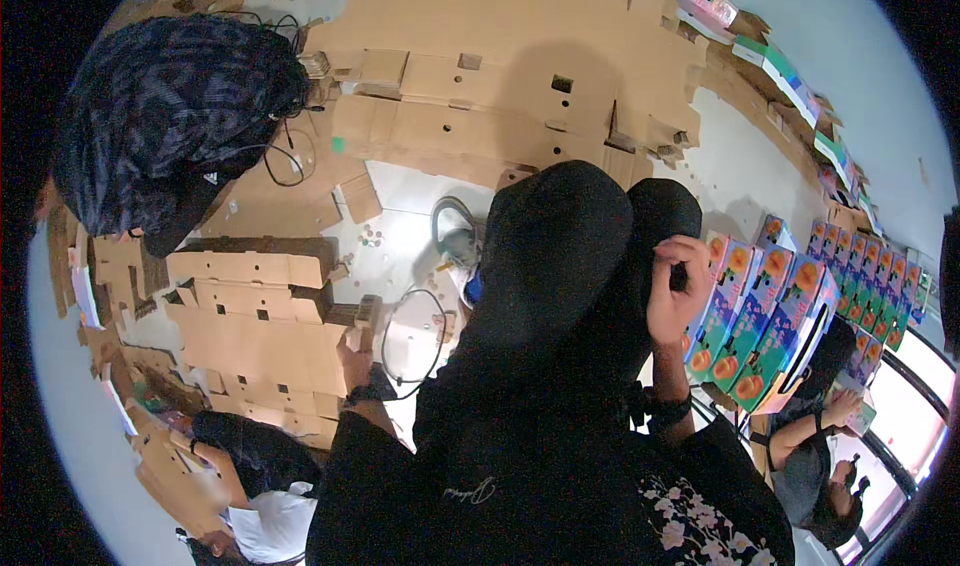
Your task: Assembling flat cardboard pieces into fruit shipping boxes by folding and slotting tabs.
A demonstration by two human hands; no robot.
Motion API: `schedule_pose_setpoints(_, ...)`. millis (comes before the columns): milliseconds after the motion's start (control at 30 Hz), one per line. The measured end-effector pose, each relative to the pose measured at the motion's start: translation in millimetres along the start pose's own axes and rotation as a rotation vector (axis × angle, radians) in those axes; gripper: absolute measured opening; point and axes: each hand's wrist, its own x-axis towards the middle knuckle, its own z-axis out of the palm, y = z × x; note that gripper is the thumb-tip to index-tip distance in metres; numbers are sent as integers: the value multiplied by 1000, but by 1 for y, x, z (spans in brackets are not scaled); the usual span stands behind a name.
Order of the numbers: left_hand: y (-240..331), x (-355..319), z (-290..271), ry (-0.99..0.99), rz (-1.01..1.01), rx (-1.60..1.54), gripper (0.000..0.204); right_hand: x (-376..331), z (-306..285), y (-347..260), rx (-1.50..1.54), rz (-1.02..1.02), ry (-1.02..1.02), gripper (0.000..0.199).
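Observation:
My left hand [355, 363] is at the right end of a flat, die-cut cardboard sheet [260, 346], its fingers closed on a small upright flap [367, 318] at the edge. Part of those fingers is hidden by the board. Beside my right knee, my right hand [675, 291] is raised with its fingers curled in toward the thumb, and I see nothing in it. Just to its right stand several colourful printed boxes [765, 316] in blue, green and pink with orange fruit pictures. Black cloth covers my legs [560, 256].
Large flattened cardboard [430, 26] spreads across the far floor. A dark bag-like bundle [180, 116] with cables lies at far left. A black cable loop [415, 336] rests beside my left hand. Other people sit at lower left [265, 506] and lower right [815, 456]. More printed boxes [865, 276] are stacked at right.

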Motion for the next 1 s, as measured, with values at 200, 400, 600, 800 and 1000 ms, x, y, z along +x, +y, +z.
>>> schedule_pose_setpoints(200,24,-10,-26,108,-887,-1408,47,3,2,-5,-10,-45,-33,9)
schedule_pose_setpoints(400,9,21,-15,65,-721,-1371,46,2,4,-8,0,-12,-42,14)
schedule_pose_setpoints(600,48,-1,-48,138,-114,178,59,7,10,-17,-38,-80,-48,17)
schedule_pose_setpoints(800,102,-38,-147,167,-60,-282,75,30,40,-71,296,-93,-277,24)
schedule_pose_setpoints(1000,172,-172,-240,246,-58,-293,61,37,125,-164,811,-39,-1188,26)
